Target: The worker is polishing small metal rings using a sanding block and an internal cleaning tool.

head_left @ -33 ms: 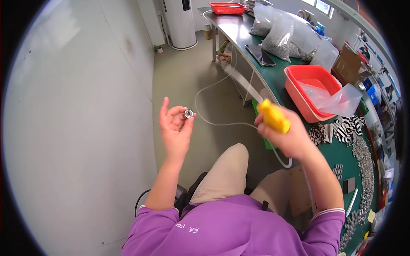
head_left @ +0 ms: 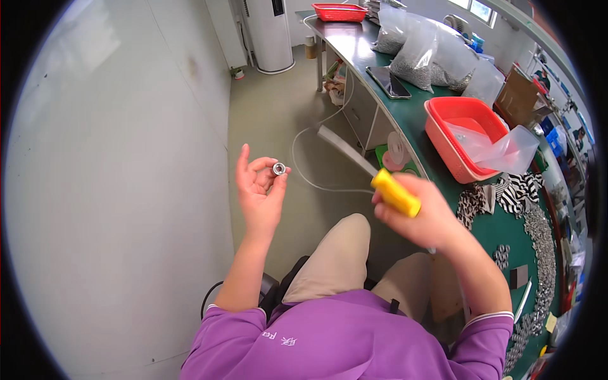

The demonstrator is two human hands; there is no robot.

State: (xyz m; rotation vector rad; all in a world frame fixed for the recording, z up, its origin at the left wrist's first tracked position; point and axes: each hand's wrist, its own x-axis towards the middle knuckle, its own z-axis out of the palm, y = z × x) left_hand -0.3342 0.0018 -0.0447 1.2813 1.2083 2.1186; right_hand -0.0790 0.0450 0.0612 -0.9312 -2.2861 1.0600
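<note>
My left hand (head_left: 259,190) is raised over the floor near the wall. Its thumb and index finger pinch a small shiny metal ring (head_left: 278,168), and the hole faces up; the other fingers are loosely spread. Across from it, my right hand (head_left: 421,206) is wrapped round a yellow-handled tool (head_left: 396,193). A long pale shaft points from the handle toward the far left, apart from the ring. A thin clear hose (head_left: 294,158) curves over the floor and passes behind the right hand; where it ends I cannot tell.
On the right, the green bench (head_left: 494,221) bears a red basket (head_left: 465,164), bags of small metal parts (head_left: 415,63), a phone (head_left: 388,82), zebra-striped cloth (head_left: 516,190) and many loose metal rings (head_left: 538,240). A white wall (head_left: 126,190) stands close on my left.
My right hand with the yellow-handled tool has swung slightly left and down, and the pale shaft's tip has dropped nearer me. The left hand and ring are almost still.
</note>
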